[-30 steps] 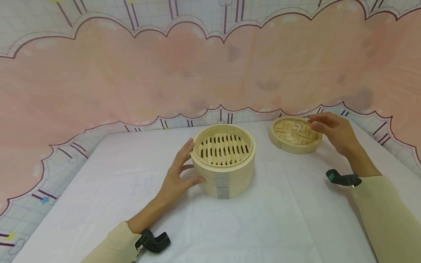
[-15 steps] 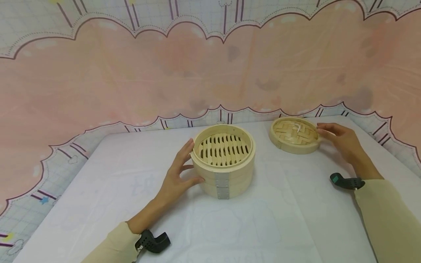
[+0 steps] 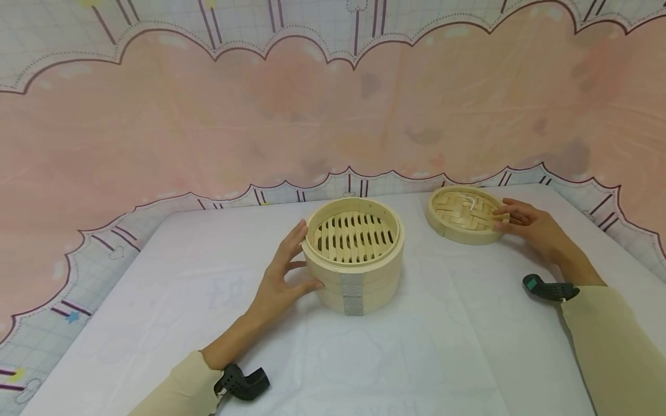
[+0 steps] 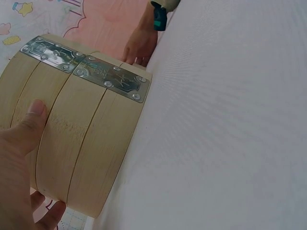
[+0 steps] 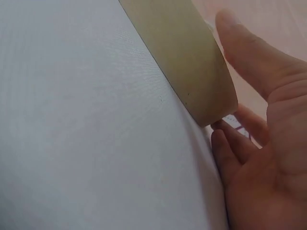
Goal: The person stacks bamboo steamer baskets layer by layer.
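A round bamboo steamer (image 3: pixel 359 289) with a slatted inner floor stands on the white table in the head view, a metal plate on its front. My left hand (image 3: pixel 278 286) holds its left side, thumb at the front and fingers farther round. In the left wrist view the thumb presses the steamer's wall (image 4: pixel 91 120). To the right, a woven bamboo steamer lid (image 3: pixel 463 214) lies flat, a small white loop on top. My right hand (image 3: pixel 533 228) grips its right rim. In the right wrist view the thumb is by the lid's top edge (image 5: pixel 192 62), with fingers round the side.
White cloth covers the table (image 3: pixel 374 364). A pink patterned curtain (image 3: pixel 291 115) rises behind the table's far edge, close behind the lid. Black wrist straps (image 3: pixel 241 381) sit on both forearms.
My right hand has drawn back rightward from the lid's top, then lowered onto its right rim. The left hand, steamer and lid look unmoved.
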The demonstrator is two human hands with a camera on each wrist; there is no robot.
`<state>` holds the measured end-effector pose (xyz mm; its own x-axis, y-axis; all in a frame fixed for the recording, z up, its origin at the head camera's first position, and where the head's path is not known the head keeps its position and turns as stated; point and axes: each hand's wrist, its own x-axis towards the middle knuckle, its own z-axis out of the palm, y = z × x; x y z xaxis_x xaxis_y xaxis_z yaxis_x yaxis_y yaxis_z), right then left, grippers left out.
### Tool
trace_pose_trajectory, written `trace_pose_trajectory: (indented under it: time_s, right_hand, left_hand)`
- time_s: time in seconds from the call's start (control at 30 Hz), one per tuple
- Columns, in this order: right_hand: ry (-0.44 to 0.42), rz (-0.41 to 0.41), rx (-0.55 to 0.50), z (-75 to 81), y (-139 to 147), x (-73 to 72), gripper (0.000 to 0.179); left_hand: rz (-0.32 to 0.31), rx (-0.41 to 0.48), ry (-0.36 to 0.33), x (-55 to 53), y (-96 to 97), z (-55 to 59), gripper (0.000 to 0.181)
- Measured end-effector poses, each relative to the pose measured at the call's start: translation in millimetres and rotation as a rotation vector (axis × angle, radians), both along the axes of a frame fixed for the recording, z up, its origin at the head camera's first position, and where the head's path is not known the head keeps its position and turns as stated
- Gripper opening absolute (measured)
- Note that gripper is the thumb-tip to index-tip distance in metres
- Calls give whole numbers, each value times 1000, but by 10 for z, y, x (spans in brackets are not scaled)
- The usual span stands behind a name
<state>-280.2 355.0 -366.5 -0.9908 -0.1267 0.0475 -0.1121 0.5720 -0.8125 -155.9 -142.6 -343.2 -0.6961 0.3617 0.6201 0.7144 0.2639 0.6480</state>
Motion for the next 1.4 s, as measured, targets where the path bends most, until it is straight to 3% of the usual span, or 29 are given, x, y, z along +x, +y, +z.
trace_pose_trajectory:
  time_s: [0.27,0.43,0.6,0.93,1.2,1.4]
  right_hand:
    - [24,60,84,-19,6,-4,47]
    - [-13,77,85,-14,-25,-11,50]
    - [2,92,105,-13,-55,6,52]
    - [2,36,132,1,-76,6,61]
    - [-21,-30,114,67,-136,14,68]
    - [49,-28,94,146,-179,24,64]
  left_hand:
    - [-8,4,4,-10,-11,-8,93]
    - [-10,4,12,-22,-16,-18,94]
    - [-9,7,10,-15,-16,-15,92]
    - [-12,1,7,-19,-20,-23,93]
    - [-3,1,-10,-174,-100,-240,100]
    - [-8,0,-4,-170,-98,-231,99]
